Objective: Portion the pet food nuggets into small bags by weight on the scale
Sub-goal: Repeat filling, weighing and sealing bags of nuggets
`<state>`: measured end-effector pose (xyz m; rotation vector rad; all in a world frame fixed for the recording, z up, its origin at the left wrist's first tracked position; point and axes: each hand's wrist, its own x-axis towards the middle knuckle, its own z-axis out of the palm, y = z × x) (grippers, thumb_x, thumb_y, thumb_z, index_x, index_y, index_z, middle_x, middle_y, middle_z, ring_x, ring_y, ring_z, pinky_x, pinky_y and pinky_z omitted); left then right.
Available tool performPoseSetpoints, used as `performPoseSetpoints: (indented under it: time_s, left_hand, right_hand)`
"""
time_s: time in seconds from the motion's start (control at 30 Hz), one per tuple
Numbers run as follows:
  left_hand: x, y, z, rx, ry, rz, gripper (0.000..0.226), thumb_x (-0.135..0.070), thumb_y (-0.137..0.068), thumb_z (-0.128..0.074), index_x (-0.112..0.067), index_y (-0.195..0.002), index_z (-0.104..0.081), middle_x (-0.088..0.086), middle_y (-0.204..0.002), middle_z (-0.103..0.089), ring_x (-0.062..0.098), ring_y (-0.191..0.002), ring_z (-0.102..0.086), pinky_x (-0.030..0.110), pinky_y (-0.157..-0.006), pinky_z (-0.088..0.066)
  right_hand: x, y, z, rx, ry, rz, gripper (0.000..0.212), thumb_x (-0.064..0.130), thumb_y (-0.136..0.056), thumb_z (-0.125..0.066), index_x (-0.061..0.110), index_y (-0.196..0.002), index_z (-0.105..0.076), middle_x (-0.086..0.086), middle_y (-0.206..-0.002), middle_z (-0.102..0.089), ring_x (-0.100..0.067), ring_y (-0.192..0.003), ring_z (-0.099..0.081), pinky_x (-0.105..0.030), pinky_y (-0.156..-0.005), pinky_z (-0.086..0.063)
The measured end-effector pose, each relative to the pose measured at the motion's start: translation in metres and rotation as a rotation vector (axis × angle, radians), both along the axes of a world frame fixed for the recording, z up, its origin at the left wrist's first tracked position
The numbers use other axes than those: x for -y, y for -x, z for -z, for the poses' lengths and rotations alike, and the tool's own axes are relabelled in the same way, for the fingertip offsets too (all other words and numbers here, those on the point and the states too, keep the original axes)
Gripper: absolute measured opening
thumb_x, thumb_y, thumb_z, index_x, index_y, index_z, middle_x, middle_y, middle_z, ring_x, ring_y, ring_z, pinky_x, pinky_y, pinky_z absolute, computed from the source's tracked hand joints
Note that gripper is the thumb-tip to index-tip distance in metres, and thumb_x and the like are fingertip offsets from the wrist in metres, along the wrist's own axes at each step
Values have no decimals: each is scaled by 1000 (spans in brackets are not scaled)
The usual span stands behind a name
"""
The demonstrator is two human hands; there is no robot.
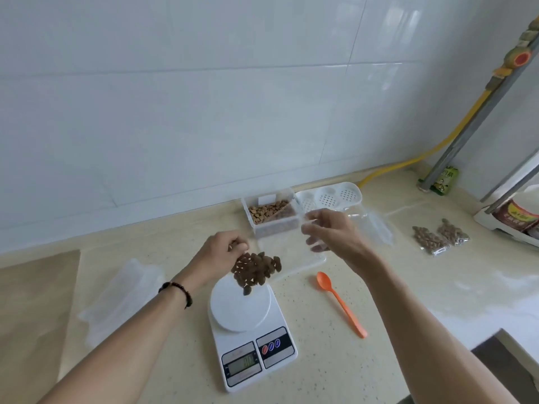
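Both hands pinch a clear bag (280, 252) of nuggets (256, 271) mid-frame, left hand (224, 255) at one top corner, right hand (335, 234) at the other. It hangs just above the scale (250, 330) on the tabletop (379, 301), with an orange spoon (339, 301) to the right.

scale (252, 330) sits on counter (408, 301) front centre. both hands hold a clear bag (280, 252) of nuggets (256, 271) above the scale platform, left hand (221, 258) at its left edge, right hand (335, 237) at its right. spoon (339, 301) lies right of scale. nugget container (272, 217) behind the hands, near the wall; perforated tray (332, 195) right of it. two filled bags (440, 237) far right. empty bags (116, 298) left of scale.
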<state>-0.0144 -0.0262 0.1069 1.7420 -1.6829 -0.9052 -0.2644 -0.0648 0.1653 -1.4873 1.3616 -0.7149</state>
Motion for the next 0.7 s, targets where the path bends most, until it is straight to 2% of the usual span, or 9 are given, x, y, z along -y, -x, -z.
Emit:
performPoseSetpoints:
  time_s: [0.07,0.13,0.3,0.43,0.5,0.57,0.63,0.7]
  left_hand:
    - [-4,-7,9,-16,-55,-15,14,-16,-93,-60,-20,-82,-67,-7,-77,-70,11,-74,-67,30,-70,-54]
    - [-9,-11,19,-15,-106,-16,14,-16,-92,-61,-22,-81,-68,-8,-76,-71,8,-74,-68,28,-70,-55]
    - [-22,-14,47,62,-173,-45,12,-15,-93,-58,-21,-92,-69,-6,-87,-68,6,-79,-64,19,-70,-51]
    - [-23,-11,67,163,-145,-131,13,-17,-92,-60,-21,-101,-68,-8,-94,-69,9,-90,-65,30,-82,-54]
    - [-23,-7,74,255,-99,-142,17,-17,-92,-60,-18,-108,-66,-6,-98,-68,12,-96,-62,29,-83,-52]
    - [-26,-5,79,342,-27,-133,25,-16,-92,-60,-14,-116,-63,-2,-107,-65,16,-107,-56,28,-86,-49]
    - [-32,-4,81,403,37,-143,32,-19,-93,-59,-11,-124,-60,3,-115,-62,22,-113,-53,32,-90,-48]
    - [-44,-4,82,482,96,-153,34,-22,-94,-56,-10,-126,-59,7,-119,-61,25,-114,-53,36,-92,-48]
  right_hand:
    - [-1,-8,20,-69,-33,36,8,3,-90,-64,5,-97,-64,-12,-84,-68,-16,-66,-66,-25,-61,-56]
    - [-1,-13,42,-63,-121,92,5,-5,-88,-62,-3,-91,-65,-14,-78,-66,-18,-59,-62,-26,-58,-55]
    - [1,-20,93,-47,-308,131,6,-7,-86,-62,-5,-88,-67,-17,-77,-66,-20,-57,-60,-33,-64,-59]
    - [8,-25,117,-91,-326,148,10,-4,-86,-63,-2,-95,-65,-17,-82,-70,-22,-60,-63,-37,-70,-60]
    - [12,-25,127,-160,-303,139,18,6,-86,-68,3,-103,-61,-13,-86,-71,-21,-67,-67,-38,-72,-61]
    - [14,-23,132,-284,-235,102,30,19,-87,-70,12,-114,-56,-7,-96,-69,-21,-81,-68,-37,-74,-58]
    - [15,-22,136,-386,-154,69,43,26,-90,-65,11,-128,-51,-8,-114,-66,-24,-100,-64,-39,-84,-55]
    - [13,-21,137,-478,-34,31,47,29,-94,-60,9,-135,-47,-12,-129,-58,-28,-115,-56,-42,-95,-49]
